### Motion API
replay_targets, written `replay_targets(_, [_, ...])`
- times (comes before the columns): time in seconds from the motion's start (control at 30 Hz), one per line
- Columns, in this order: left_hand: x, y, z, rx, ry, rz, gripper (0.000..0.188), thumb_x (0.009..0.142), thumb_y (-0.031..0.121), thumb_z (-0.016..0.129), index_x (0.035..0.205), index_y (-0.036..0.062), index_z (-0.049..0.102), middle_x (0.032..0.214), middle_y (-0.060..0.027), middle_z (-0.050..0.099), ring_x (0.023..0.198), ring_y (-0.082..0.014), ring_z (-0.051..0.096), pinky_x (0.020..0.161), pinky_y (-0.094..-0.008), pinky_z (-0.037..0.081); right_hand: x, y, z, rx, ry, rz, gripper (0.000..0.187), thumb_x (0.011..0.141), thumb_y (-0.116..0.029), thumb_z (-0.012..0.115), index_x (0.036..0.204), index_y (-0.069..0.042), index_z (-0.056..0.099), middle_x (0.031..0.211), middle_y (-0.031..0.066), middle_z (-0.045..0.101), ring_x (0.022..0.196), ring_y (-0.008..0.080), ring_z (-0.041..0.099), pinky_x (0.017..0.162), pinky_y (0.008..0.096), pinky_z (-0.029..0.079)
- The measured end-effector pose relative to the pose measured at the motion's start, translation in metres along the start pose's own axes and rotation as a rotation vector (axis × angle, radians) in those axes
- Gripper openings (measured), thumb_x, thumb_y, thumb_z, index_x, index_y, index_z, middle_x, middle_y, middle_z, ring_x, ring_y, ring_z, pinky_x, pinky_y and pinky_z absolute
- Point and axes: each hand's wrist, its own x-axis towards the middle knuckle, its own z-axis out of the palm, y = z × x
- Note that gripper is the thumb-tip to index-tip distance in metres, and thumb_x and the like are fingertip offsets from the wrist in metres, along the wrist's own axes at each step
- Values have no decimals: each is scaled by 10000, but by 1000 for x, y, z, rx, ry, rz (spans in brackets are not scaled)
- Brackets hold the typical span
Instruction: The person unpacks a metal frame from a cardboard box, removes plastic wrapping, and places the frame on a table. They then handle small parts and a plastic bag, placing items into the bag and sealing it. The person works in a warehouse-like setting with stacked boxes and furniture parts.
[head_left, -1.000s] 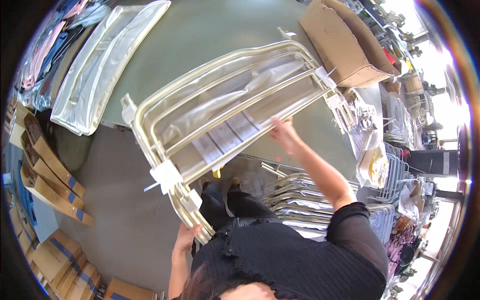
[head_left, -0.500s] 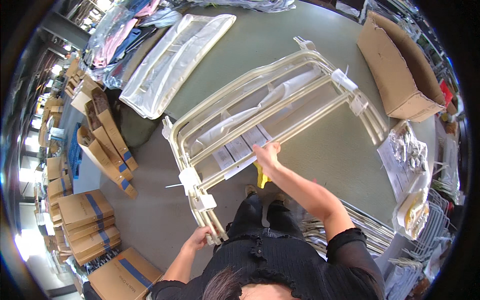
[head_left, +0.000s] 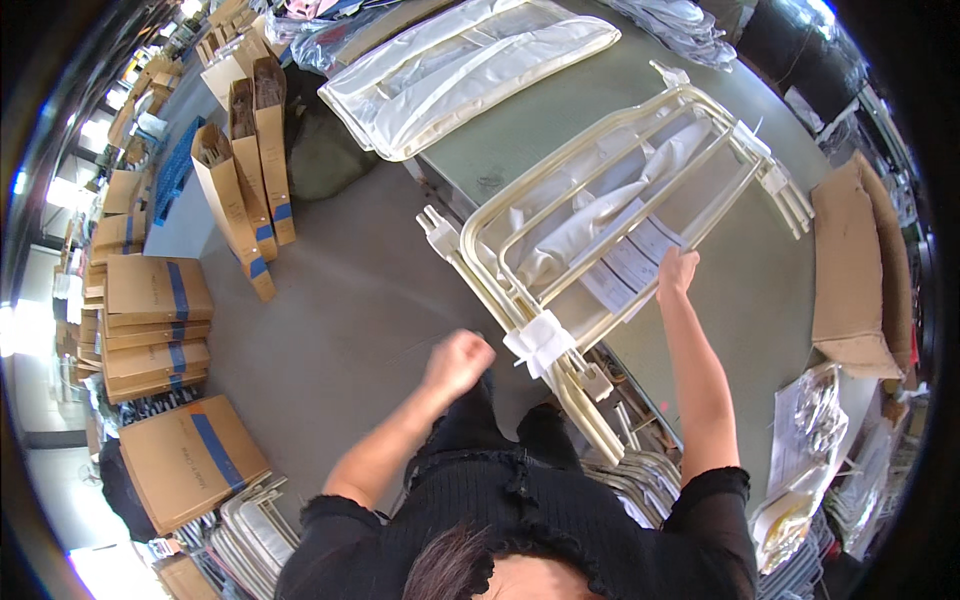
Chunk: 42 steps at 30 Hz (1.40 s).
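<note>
A folded cream metal-tube frame (head_left: 640, 212) with white plastic connectors (head_left: 540, 343) slants across the table's edge, its near-left end hanging out past it. Rolled white translucent sheeting (head_left: 570, 245) and a printed paper sheet (head_left: 625, 275) lie within its rails. My right hand (head_left: 677, 270) is closed round the near rail, beside the paper. Apart from the frame, my left hand (head_left: 461, 362) is in the air left of the near-left connector. Its fingers are curled with nothing seen in them, slightly blurred.
On the grey-green table (head_left: 500, 175) lies another white-covered folded frame (head_left: 470, 75). An open cardboard box (head_left: 850, 270) and a plastic bag of parts (head_left: 822, 415) are at the right. Stacked cartons (head_left: 155, 310), a nearer carton (head_left: 190, 462) and upright narrow boxes (head_left: 245, 165) stand left.
My left hand has let go of the frame's near-left legs and moved up, away from them. The frame now appears farther right in view, still held by my right hand; the view has turned.
</note>
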Motion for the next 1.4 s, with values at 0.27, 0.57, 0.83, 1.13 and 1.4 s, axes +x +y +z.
replay_targets(0.27, [259, -25, -186, 672, 625, 319, 624, 706, 148, 735, 1247, 114, 425, 1319, -104, 396, 1235, -287, 390, 978, -439, 369, 0, 5, 5, -34, -1, -60, 377, 852, -257, 547, 1058, 53, 492, 1056, 257, 568, 1015, 397, 551, 881, 438, 422])
replay_targets(0.57, [387, 16, -339, 834, 465, 1080, 369, 869, 258, 600, 1177, 61, 546, 1064, -125, 633, 934, -296, 635, 753, -417, 528, -99, -96, 36, -309, 160, -444, 406, 773, -145, 647, 1134, -23, 508, 1126, 135, 542, 1071, 282, 519, 942, 396, 401])
replay_targets(0.83, [249, 206, -349, 380, 530, 1566, 379, 770, 229, 747, 1074, 39, 624, 856, -68, 601, 753, -217, 541, 693, -354, 411, -213, -297, 121, 1318, -1180, 207, 807, 878, -675, 348, 1407, -66, 319, 1424, 211, 343, 1308, 312, 337, 1079, 518, 260])
replay_targets(1.13, [331, -14, -350, 593, 593, 682, 540, 887, 394, 574, 1232, -14, 496, 1183, -189, 576, 1072, -342, 559, 927, -431, 428, -265, -197, 75, 1055, -835, 470, 295, 716, -78, 673, 998, -34, 597, 991, 101, 596, 941, 218, 585, 845, 360, 487])
replay_targets(1.4, [309, -137, -277, -219, -17, 45, 545, 893, 390, 542, 1262, -5, 478, 1195, -161, 575, 1081, -313, 560, 928, -420, 434, -282, -149, -3, 834, -774, 190, 383, 770, -71, 624, 1131, 38, 555, 1065, 110, 608, 939, 175, 596, 847, 292, 471])
